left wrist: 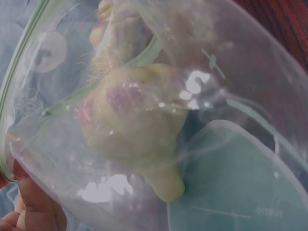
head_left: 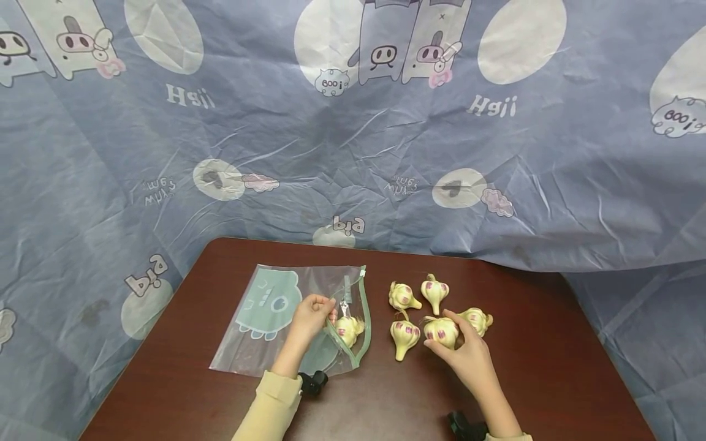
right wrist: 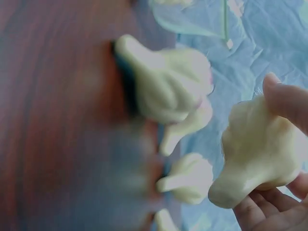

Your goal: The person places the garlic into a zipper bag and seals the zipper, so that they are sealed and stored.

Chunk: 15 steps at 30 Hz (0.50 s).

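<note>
A clear zip bag (head_left: 231, 352) with a green dinosaur-like print and a green zip edge lies on the table's left half. My left hand (head_left: 311, 315) pinches the bag near its mouth, and the mouth stands partly open. Inside the bag is a garlic bulb (left wrist: 137, 115), seen through the plastic in the left wrist view. Between the thumb and fingers of my right hand (head_left: 471, 355) is another garlic bulb (right wrist: 260, 149), its stem pointing lower left in the right wrist view. That hand is to the right of the bag, beside the other bulbs.
Several garlic bulbs (head_left: 405, 334) lie between the bag and my right hand and just beyond it; one bulb (head_left: 477, 320) sits partly behind the hand. The dark brown table (head_left: 529, 318) ends at a blue patterned cloth (head_left: 342, 141) behind it.
</note>
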{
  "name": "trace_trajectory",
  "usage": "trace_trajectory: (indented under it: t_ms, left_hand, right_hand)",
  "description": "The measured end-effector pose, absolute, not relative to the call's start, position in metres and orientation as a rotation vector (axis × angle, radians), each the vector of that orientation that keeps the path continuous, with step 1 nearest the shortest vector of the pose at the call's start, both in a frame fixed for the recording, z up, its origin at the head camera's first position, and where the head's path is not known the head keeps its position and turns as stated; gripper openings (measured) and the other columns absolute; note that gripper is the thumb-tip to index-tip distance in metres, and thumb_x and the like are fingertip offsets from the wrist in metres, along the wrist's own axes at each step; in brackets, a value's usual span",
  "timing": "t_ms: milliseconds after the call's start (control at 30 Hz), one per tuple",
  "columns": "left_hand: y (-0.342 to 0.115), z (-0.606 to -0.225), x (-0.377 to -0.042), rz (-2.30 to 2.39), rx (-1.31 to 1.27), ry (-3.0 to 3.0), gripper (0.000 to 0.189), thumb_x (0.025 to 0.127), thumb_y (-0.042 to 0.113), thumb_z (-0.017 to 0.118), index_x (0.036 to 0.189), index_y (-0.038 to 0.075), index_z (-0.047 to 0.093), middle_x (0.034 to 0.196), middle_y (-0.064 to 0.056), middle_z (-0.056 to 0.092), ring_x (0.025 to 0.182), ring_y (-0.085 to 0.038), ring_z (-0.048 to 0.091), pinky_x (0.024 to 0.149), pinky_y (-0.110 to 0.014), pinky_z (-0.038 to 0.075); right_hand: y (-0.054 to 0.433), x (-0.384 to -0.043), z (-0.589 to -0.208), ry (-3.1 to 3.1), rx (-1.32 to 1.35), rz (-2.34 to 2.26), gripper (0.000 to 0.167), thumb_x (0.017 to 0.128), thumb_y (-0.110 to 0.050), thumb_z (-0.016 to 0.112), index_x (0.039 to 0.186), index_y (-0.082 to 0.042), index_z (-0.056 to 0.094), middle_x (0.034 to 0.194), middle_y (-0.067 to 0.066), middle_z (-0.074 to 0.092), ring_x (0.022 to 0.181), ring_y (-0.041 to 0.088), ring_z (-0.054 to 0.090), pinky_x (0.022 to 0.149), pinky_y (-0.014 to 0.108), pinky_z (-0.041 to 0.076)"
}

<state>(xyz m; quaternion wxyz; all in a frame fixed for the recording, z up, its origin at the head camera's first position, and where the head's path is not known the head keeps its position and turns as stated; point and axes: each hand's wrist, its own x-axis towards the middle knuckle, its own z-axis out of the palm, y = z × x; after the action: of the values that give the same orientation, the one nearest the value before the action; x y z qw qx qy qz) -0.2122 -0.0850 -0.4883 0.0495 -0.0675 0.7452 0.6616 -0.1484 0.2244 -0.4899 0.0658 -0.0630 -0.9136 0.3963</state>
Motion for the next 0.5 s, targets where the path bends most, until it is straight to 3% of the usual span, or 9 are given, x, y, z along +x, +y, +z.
trace_trajectory:
  t_ms: [67,133,267,433,500]
  left_hand:
    - [-0.085,-0.489,-0.212,2.013,-0.203,2.275,0.018,0.096,0.013,0.062,0.099,-0.004,0.056,0.071,-0.003,0.067,0.057,-0.005,0.059,0.057,-0.02,0.05]
    - [-0.085,-0.489,-0.213,2.013,-0.204,2.274,0.018,0.096,0.013,0.062,0.099,-0.004,0.056,0.071,-0.003,0.067,0.057,-0.005,0.059,0.057,-0.02,0.051]
    - [-0.085,-0.49,-0.214,2.01,-0.206,2.269,0.019,0.096,0.014,0.062,0.099,-0.004,0.056,0.072,-0.003,0.067,0.058,-0.005,0.059,0.058,-0.021,0.051]
    - [-0.085,-0.489,-0.214,1.999,-0.201,2.282,0.019,0.096,0.014,0.062,0.1,-0.004,0.056,0.072,-0.003,0.067,0.057,-0.006,0.059,0.058,-0.021,0.051]
    - [-0.085,-0.489,-0.214,1.993,-0.198,2.29,0.019,0.096,0.014,0.062,0.1,-0.004,0.056,0.071,-0.003,0.067,0.057,-0.006,0.059,0.057,-0.021,0.05]
  right_hand:
    - [0.218,-0.153,-0.485,-2.731,-0.136,1.194,0.078,0.073,-0.035,0.088,0.139,-0.013,0.052,0.077,0.003,0.049,0.062,0.008,0.038,0.056,0.024,0.034]
    - [0.21,-0.157,-0.48,-2.707,-0.078,1.197,0.077,0.073,-0.031,0.088,0.138,-0.01,0.053,0.096,0.008,0.059,0.072,0.01,0.045,0.062,0.023,0.038]
    - [0.193,-0.167,-0.473,-2.674,0.0,1.267,0.076,0.072,-0.027,0.089,0.137,-0.009,0.054,0.133,0.013,0.056,0.101,0.02,0.054,0.08,0.028,0.048]
    - [0.169,-0.179,-0.467,-2.679,0.028,1.401,0.078,0.073,-0.032,0.088,0.14,-0.013,0.053,0.139,0.012,0.051,0.122,0.024,0.053,0.099,0.043,0.048]
    - [0.16,-0.184,-0.466,-2.67,0.053,1.456,0.078,0.074,-0.031,0.088,0.14,-0.011,0.052,0.138,0.012,0.051,0.121,0.025,0.053,0.099,0.044,0.048]
